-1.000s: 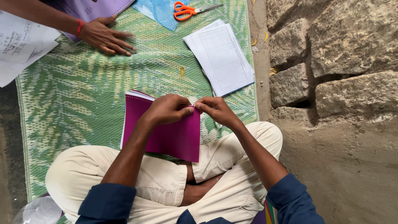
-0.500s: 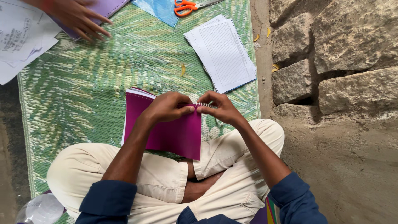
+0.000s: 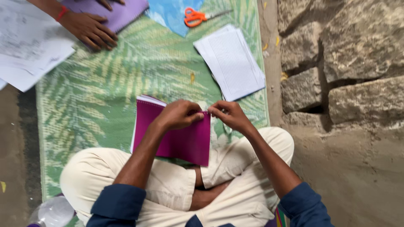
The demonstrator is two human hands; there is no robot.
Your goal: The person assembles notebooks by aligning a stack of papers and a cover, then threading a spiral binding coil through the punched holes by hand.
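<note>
1. Far on the left lie some white papers (image 3: 29, 50).
2. Another person's hand (image 3: 90, 30) rests flat on a purple book (image 3: 120, 12), far from me.
3. A green mat (image 3: 109, 84) with leaf shapes lies under it all.
4. Near me on the left, a clear plastic bottle (image 3: 52, 212) sits by my knee.
5. A dark pink notebook (image 3: 176, 136) rests on my crossed legs and the mat.
6. My left hand (image 3: 179, 114) curls over the far right corner of the notebook and pinches its edge.
7. My right hand (image 3: 229, 115) is just beside it, and its fingertips pinch the same corner.
8. Orange scissors (image 3: 195, 17) lie far away on a blue sheet (image 3: 170, 14).
9. A pile of white pages (image 3: 231, 61) lies on the mat, past my right hand.
10. A rough stone wall (image 3: 345, 50) stands on the right.
</note>
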